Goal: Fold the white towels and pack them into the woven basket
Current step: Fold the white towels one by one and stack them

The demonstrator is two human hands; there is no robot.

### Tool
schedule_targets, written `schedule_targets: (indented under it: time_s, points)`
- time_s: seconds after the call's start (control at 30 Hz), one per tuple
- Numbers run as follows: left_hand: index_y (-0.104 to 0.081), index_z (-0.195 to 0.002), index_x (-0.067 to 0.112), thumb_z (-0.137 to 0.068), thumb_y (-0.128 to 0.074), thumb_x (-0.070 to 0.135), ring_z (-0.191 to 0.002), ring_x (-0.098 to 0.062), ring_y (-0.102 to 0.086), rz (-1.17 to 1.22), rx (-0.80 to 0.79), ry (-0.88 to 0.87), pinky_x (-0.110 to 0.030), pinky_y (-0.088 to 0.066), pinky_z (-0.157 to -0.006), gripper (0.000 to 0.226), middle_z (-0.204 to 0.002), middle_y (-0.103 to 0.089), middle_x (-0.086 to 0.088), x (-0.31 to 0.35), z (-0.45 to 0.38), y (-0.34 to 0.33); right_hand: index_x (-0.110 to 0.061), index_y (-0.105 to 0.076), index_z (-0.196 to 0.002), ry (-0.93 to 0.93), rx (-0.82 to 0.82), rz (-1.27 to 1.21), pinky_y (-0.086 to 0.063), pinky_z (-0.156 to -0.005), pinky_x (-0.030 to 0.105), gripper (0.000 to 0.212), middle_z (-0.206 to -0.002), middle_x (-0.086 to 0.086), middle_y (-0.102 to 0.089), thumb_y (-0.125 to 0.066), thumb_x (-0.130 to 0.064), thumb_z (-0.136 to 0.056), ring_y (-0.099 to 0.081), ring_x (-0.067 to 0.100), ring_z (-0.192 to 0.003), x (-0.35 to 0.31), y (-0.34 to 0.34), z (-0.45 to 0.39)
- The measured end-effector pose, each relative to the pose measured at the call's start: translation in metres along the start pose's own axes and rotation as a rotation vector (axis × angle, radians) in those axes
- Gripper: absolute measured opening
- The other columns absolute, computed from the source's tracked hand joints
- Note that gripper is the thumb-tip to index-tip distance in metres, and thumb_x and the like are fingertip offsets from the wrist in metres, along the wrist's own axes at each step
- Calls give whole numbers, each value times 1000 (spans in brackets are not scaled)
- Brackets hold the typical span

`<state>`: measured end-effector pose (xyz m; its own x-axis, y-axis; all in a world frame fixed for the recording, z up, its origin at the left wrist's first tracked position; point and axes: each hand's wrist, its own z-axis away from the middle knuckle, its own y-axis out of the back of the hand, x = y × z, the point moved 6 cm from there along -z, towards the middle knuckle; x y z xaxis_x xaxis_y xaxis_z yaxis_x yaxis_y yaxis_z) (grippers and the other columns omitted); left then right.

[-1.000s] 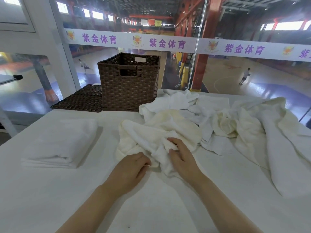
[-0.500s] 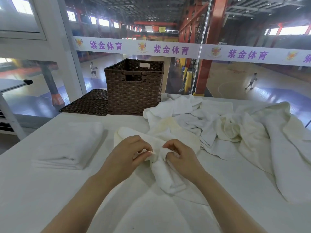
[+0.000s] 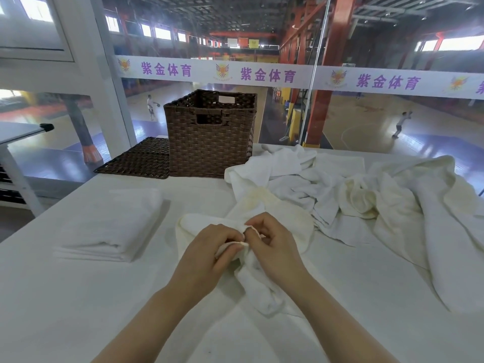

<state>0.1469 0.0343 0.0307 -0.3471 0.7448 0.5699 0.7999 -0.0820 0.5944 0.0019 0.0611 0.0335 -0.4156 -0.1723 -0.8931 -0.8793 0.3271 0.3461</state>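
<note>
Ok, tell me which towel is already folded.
The folded towel on the left, lying flat and squared; the towel in both hands and the heap on the right are crumpled.

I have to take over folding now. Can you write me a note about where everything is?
Left hand and right hand: both pinch one crumpled towel near the table's front edge.
Folded towel: lies left on the table.
Unfolded pile: right side.
Woven basket: at the back, no towel visible inside; its lid lies beside it.
Left: fold the rest, pack all.
</note>
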Motion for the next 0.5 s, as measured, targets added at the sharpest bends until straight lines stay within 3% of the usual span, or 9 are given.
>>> schedule_targets:
  time_s: [0.17, 0.33, 0.5]
  points:
    - [-56, -87, 34, -94, -60, 27, -81, -7, -56, 40, 73, 133, -13, -39, -69, 10, -88, -59, 18, -12, 4, -2, -11, -58, -73, -5, 29, 15, -38, -57, 15, 25, -64, -9, -56, -64, -27, -92, -48, 3, -59, 9, 5, 2]
    - [-56, -96, 35, -92, -60, 25, -88, -5, -58, 69, 99, 149, -10, -40, -74, 12, -95, -59, 19, -14, 6, -7, -10, -57, -76, 9, -89, 13, -36, -58, 15, 23, -63, -10, -50, -56, -22, -96, -45, 3, -60, 10, -4, 6]
    - [-61, -118, 22, -93, -54, 33, -93, 6, -49, -100, 36, -13, -6, -35, -86, 29, -93, -55, 22, -10, 8, -13, -11, -61, -80, -51, -156, 0, -40, -61, 22, 23, -74, 5, -62, -52, -23, -97, -51, 7, -65, 19, -8, 7]
